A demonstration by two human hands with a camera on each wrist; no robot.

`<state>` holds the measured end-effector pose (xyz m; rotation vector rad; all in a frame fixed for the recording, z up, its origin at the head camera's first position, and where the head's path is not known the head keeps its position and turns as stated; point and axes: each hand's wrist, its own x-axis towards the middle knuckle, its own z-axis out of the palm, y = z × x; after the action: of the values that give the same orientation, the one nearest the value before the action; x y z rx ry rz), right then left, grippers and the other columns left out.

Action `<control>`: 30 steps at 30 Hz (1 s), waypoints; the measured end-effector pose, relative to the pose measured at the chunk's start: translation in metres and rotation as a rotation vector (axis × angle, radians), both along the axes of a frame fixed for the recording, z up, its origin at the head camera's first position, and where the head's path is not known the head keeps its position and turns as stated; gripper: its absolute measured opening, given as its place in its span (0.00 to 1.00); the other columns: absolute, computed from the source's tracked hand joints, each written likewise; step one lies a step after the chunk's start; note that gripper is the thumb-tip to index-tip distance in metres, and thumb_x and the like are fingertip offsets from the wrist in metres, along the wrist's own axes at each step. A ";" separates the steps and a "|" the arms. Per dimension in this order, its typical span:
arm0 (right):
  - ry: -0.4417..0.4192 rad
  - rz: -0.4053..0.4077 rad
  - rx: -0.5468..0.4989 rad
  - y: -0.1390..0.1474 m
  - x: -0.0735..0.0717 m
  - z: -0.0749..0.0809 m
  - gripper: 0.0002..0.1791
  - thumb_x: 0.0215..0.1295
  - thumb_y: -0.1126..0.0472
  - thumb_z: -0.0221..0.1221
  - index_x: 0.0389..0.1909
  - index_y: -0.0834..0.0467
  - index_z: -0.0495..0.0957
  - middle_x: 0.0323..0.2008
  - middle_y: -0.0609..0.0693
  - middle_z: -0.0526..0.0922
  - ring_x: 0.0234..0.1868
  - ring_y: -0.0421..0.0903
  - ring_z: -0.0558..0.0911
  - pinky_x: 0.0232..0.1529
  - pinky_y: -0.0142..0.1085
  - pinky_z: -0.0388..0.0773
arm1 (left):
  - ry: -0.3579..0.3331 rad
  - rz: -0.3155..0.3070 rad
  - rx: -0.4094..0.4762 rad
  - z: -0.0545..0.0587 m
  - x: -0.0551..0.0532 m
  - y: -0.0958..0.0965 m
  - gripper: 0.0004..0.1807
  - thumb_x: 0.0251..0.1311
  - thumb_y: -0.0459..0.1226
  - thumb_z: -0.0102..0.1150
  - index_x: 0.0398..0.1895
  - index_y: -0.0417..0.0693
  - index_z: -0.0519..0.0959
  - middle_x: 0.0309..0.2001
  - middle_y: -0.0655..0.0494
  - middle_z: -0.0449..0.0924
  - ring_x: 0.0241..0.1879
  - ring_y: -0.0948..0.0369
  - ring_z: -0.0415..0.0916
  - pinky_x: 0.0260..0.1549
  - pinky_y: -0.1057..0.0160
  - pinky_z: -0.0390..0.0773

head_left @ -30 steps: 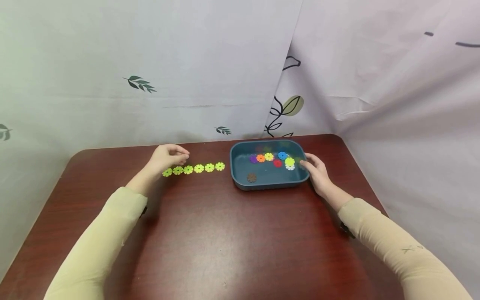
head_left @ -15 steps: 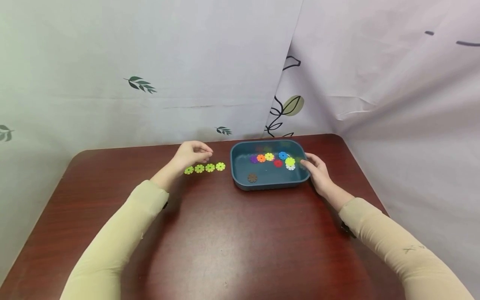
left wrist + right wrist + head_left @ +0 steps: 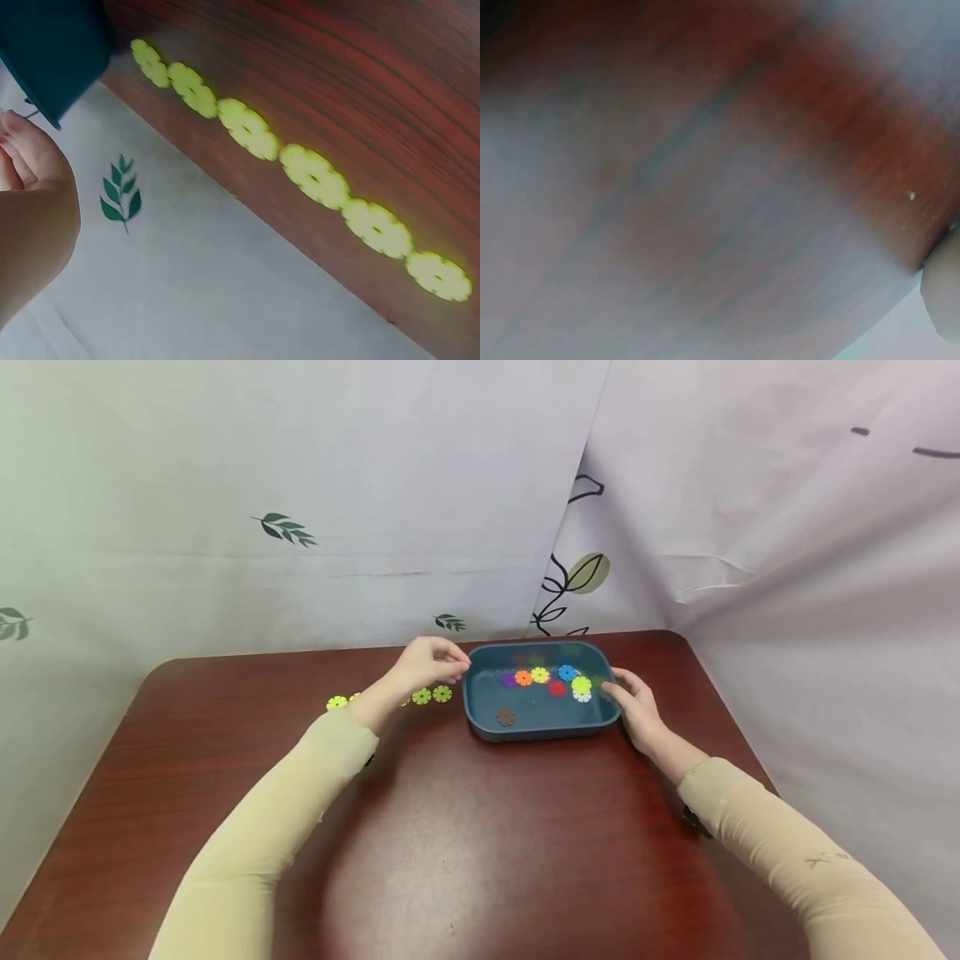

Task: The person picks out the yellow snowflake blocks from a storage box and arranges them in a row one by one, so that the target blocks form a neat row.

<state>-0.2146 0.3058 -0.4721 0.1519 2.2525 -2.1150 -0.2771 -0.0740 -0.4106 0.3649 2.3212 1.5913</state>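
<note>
My left hand (image 3: 426,667) hovers at the left rim of a dark blue plastic tray (image 3: 551,732), thumb and fingers loosely curled, with nothing visible between them. My right hand (image 3: 639,712) grips the tray's right end, thumb over the rim and fingers outside. Inside the tray lie several flower-shaped plastic discs, among them an orange disc (image 3: 518,677), a blue disc (image 3: 562,672) and a brown disc (image 3: 501,717). A row of yellow-green discs (image 3: 300,166) runs along the table left of the tray; in the head view my left forearm hides part of it.
The dark red wooden table (image 3: 450,827) ends at the back against a pale cloth wall (image 3: 360,510) printed with leaves. More cloth hangs along the right side. The right wrist view is mostly blurred, with reddish table (image 3: 855,127) in it.
My left hand has moved right, from above the left end of the yellow-green row to the tray's left rim. My right hand and the tray have stayed put.
</note>
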 end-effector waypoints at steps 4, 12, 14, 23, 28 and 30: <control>-0.008 -0.001 0.012 0.000 0.000 0.000 0.27 0.82 0.60 0.54 0.74 0.68 0.65 0.50 0.40 0.80 0.47 0.32 0.81 0.47 0.22 0.82 | -0.005 -0.019 0.014 0.001 0.001 0.012 0.11 0.70 0.32 0.66 0.49 0.31 0.86 0.47 0.29 0.87 0.41 0.46 0.89 0.50 0.49 0.90; 0.001 -0.008 0.007 0.002 -0.001 0.000 0.25 0.82 0.60 0.54 0.72 0.66 0.67 0.49 0.40 0.80 0.46 0.32 0.82 0.46 0.22 0.83 | -0.032 -0.053 0.050 0.000 0.003 0.037 0.11 0.72 0.32 0.65 0.49 0.31 0.85 0.51 0.24 0.85 0.52 0.33 0.85 0.54 0.48 0.88; 0.005 -0.010 0.008 0.003 -0.001 0.000 0.23 0.81 0.60 0.54 0.71 0.65 0.68 0.49 0.39 0.80 0.46 0.32 0.82 0.46 0.22 0.82 | -0.031 -0.064 0.056 -0.001 0.003 0.043 0.11 0.72 0.32 0.65 0.49 0.31 0.85 0.51 0.25 0.85 0.52 0.33 0.85 0.55 0.47 0.88; 0.006 -0.015 0.003 0.002 -0.001 0.000 0.25 0.81 0.61 0.54 0.72 0.67 0.67 0.49 0.41 0.79 0.44 0.32 0.82 0.45 0.23 0.83 | -0.041 -0.067 0.077 -0.005 -0.002 0.071 0.11 0.72 0.33 0.66 0.48 0.31 0.87 0.49 0.27 0.86 0.50 0.34 0.86 0.55 0.44 0.87; 0.009 -0.021 0.009 0.002 -0.001 0.002 0.26 0.81 0.61 0.55 0.73 0.69 0.66 0.49 0.41 0.79 0.43 0.32 0.82 0.44 0.23 0.83 | -0.035 -0.045 0.068 -0.007 -0.006 0.086 0.10 0.71 0.34 0.68 0.47 0.34 0.88 0.49 0.31 0.88 0.47 0.39 0.88 0.52 0.50 0.89; 0.006 -0.022 0.019 0.002 -0.002 0.002 0.26 0.81 0.61 0.54 0.73 0.68 0.66 0.49 0.41 0.79 0.43 0.32 0.82 0.44 0.22 0.83 | -0.028 -0.030 0.051 -0.009 -0.007 0.091 0.10 0.71 0.35 0.68 0.47 0.36 0.88 0.48 0.34 0.89 0.46 0.43 0.89 0.51 0.52 0.89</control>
<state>-0.2161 0.3079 -0.4696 0.1718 2.2853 -2.1080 -0.2845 0.0166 -0.4191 0.3858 2.2471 1.6338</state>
